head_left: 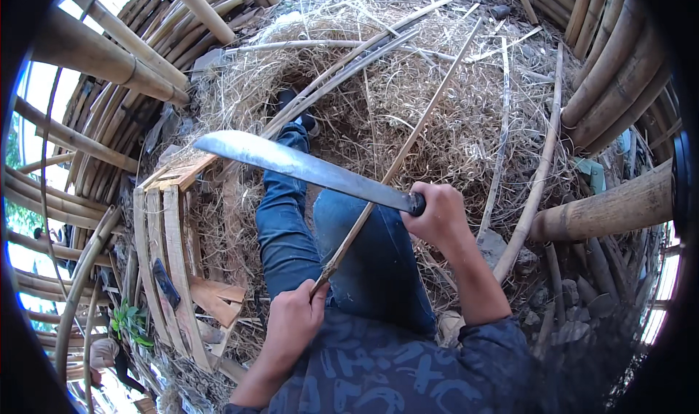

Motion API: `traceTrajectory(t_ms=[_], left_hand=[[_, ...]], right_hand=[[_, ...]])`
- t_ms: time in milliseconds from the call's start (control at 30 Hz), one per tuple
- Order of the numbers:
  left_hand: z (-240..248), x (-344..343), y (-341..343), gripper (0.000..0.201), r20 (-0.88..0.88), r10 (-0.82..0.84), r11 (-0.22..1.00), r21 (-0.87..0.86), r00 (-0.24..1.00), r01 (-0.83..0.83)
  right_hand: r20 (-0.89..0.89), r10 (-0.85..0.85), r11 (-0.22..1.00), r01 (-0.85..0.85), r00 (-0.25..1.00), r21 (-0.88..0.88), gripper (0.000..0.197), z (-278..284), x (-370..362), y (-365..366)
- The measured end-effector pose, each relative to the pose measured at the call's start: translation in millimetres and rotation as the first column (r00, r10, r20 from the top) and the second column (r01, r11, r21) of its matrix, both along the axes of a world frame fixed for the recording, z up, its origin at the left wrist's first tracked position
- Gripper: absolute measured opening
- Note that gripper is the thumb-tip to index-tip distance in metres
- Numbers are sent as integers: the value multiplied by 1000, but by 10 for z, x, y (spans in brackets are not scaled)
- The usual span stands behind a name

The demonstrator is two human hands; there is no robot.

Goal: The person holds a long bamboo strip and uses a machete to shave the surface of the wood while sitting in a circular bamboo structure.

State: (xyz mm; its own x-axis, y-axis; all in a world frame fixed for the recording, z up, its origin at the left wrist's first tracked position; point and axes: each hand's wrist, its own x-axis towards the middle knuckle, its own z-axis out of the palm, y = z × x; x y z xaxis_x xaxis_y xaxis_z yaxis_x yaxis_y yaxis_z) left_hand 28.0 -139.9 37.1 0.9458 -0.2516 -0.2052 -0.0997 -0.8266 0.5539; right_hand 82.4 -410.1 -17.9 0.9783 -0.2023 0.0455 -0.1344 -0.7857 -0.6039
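Observation:
My right hand point(440, 211) is closed round the dark handle of a machete point(291, 163). Its long, broad blade points left and slightly up, above my jeans-clad legs. My left hand point(293, 318) grips the near end of a thin bamboo strip point(419, 126), which slants up and away to the right. The blade crosses over the strip close to the handle; whether the two touch I cannot tell. Part of the strip lies hidden behind the blade.
Dry bamboo shavings point(451, 137) cover the ground ahead, with loose split bamboo strips point(353, 61) across them. A wooden crate point(171, 261) stands at my left. Thick bamboo poles point(611, 203) lean in from the right. Another person point(109, 352) shows at the lower left.

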Motion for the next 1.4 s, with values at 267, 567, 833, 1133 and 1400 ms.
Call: traceTrajectory(t_ms=[267, 567, 833, 1133, 1400], left_hand=[[60, -44, 16, 27, 30, -43, 997, 58, 999, 41], [128, -94, 132, 32, 90, -41, 991, 127, 995, 30], [138, -78, 126, 30, 15, -16, 1000, 11, 1000, 15], [313, -211, 340, 28, -144, 26, 1000, -9, 989, -28], [301, -276, 422, 27, -260, 37, 995, -76, 965, -58]], right_hand=[[-23, 43, 987, -46, 999, -153, 32, 129, 119, -172], [-77, -222, 966, 209, 972, -150, 27, 86, 326, -579], [-93, -344, 904, 303, 934, -301, 29, -43, 760, -1195], [-95, -538, 826, 502, 837, -257, 34, 27, 1070, -1887], [-83, -563, 777, 492, 822, -394, 35, -61, 1228, -1752]])
